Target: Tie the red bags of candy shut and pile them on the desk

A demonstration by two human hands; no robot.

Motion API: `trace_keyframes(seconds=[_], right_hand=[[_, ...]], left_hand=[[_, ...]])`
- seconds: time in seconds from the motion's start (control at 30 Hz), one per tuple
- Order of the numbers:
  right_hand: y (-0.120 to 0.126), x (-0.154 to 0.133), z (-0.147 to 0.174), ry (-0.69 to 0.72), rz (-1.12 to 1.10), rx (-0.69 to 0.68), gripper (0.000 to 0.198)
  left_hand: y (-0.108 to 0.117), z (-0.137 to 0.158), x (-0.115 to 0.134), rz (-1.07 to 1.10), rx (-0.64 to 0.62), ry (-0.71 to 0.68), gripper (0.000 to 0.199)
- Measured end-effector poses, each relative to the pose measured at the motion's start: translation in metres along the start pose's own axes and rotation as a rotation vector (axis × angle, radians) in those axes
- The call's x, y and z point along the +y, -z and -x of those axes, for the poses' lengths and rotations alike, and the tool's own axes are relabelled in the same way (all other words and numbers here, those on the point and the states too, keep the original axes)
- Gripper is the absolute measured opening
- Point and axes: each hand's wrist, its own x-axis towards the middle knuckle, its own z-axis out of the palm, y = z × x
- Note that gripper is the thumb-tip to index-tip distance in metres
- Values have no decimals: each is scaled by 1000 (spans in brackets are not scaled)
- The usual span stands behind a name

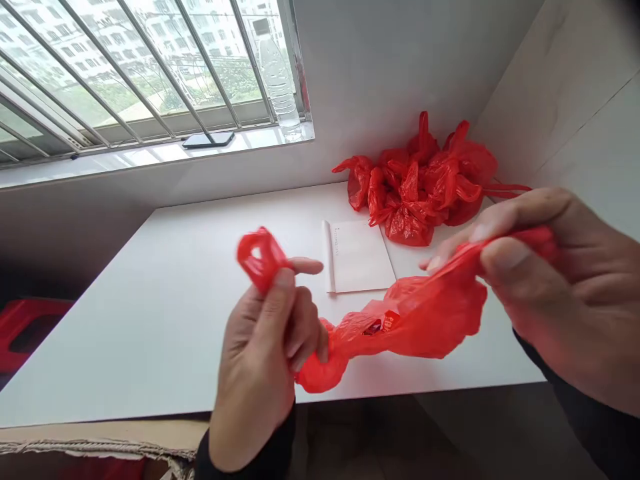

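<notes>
A thin red plastic bag (425,327) stretches between my two hands above the front edge of the white table. My left hand (273,347) is closed on one end of it, with a looped handle sticking up past the thumb and the index finger pointing right. On the other side, my right hand (545,267) pinches the gathered plastic between thumb and fingers. Through the film, a small item with red and dark printing (383,323) shows inside the bag; its kind I cannot make out.
Several tied red plastic bags (415,180) are heaped at the table's back right corner. A notepad (360,257) lies before them on the table (150,320). On the windowsill are a phone (209,139) and a clear bottle (280,80). A cardboard box (100,437) stands at lower left, a red stool (30,327) beyond.
</notes>
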Motion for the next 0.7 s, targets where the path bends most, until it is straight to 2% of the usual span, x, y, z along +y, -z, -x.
trace_keyframes(seconds=[0.03, 0.07, 0.1, 0.13, 0.17, 0.2, 0.23, 0.33, 0.43, 0.53, 0.6, 0.7], right_hand=[[-9, -6, 0, 4, -40, -5, 6], [-17, -10, 1, 24, -77, -26, 5], [-23, -12, 1, 60, -96, -72, 4], [-28, -13, 2, 111, -92, -143, 2], [-31, -13, 2, 158, -73, -214, 2], [-33, -12, 1, 195, -45, -281, 6], [-34, -10, 0, 208, -13, -339, 14], [-32, -1, -6, 147, 0, -394, 35], [-26, 7, -11, 57, -66, -369, 17], [-20, 10, -6, 20, -110, -332, 7], [-18, 10, 1, 32, -130, -381, 8], [-22, 12, 8, 62, -158, -435, 11]], left_hand=[[-5, 2, -4, -110, -59, 5, 22], [-10, 4, -8, -236, -126, 2, 34], [-16, 7, -13, -358, -200, -6, 46], [-21, 10, -16, -457, -270, -19, 48], [-25, 13, -19, -517, -330, -34, 40], [-27, 14, -21, -535, -365, -40, 23], [-28, 14, -21, -514, -377, -41, 6], [-23, 11, -19, -345, -406, 38, 36], [-16, 5, -18, -126, -411, 184, 42], [-13, 0, -22, 134, -287, 308, 37], [-11, -2, -26, 147, -260, 294, 32], [-6, -3, -28, -33, -372, 190, 17]])
